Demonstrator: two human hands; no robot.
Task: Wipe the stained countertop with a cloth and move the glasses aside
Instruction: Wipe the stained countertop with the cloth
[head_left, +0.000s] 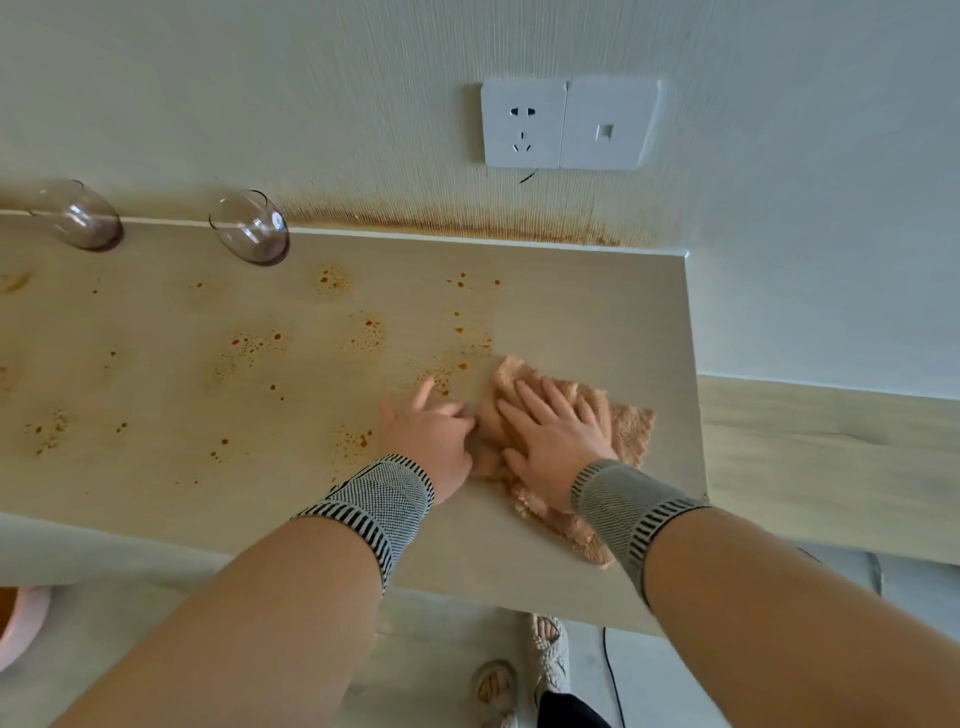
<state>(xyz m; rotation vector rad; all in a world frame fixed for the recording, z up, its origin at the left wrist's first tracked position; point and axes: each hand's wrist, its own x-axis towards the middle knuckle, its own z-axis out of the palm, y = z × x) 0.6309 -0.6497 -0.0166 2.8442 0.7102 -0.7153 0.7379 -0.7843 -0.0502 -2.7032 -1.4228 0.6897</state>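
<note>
The right hand is laid flat on the peach terry cloth, fingers straight and spread, so the cloth is pressed down rather than gripped. The left hand is set just beside it at the cloth's left edge; its fingers look loosely bent, one pointing out over the stains, but it's blurred, so whether the edge is pinched can't really be told. Grey knit wrist bands are worn on both arms.

The cloth is parked near the right end of the beige countertop, and pretty much all the orange-brown spatter is spread out to its left, untouched by the look of it. So the wiping step is judged to be only just getting going. The two clear glasses are stood at the back edge by the wall, well apart from the hands, the second one further left. Some spots lie close in front of them.

Next, a firm leftward sweep is probably called for, with pressure kept on the cloth so it isn't bunched up. The glasses will likely need to be shifted before the back strip can be reached. The brown line on the wall above the counter's edge is a separate mess.
</note>
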